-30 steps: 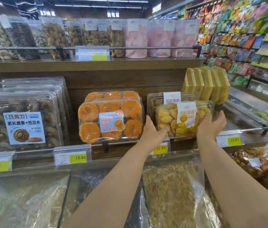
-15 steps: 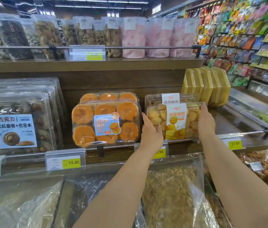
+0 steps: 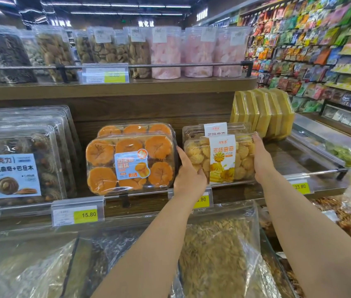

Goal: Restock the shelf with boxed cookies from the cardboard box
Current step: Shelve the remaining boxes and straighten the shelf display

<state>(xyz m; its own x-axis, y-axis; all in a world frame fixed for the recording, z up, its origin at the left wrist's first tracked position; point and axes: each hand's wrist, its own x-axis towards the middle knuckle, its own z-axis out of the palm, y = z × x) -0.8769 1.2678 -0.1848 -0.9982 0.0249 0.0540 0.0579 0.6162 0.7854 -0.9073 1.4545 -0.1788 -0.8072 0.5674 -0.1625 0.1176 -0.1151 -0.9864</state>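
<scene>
A clear plastic box of yellow cookies (image 3: pixel 242 155) with a white and yellow label stands upright on the middle wooden shelf (image 3: pixel 286 160), in front of another box of the same kind (image 3: pixel 194 131). My left hand (image 3: pixel 188 176) grips its left end and my right hand (image 3: pixel 261 160) its right end. The cardboard box is out of view.
Left of it stand boxes of orange cakes (image 3: pixel 130 163) and chocolate cookie boxes (image 3: pixel 17 166). Yellow packs (image 3: pixel 263 114) lean behind on the right. A metal rail with price tags (image 3: pixel 77 214) fronts the shelf. Jars line the upper shelf (image 3: pixel 114 84); bulk bins (image 3: pixel 215 254) sit below.
Both hands have pushed the yellow cookie box back and left from a tilted position above the rail until it stands upright against the box behind.
</scene>
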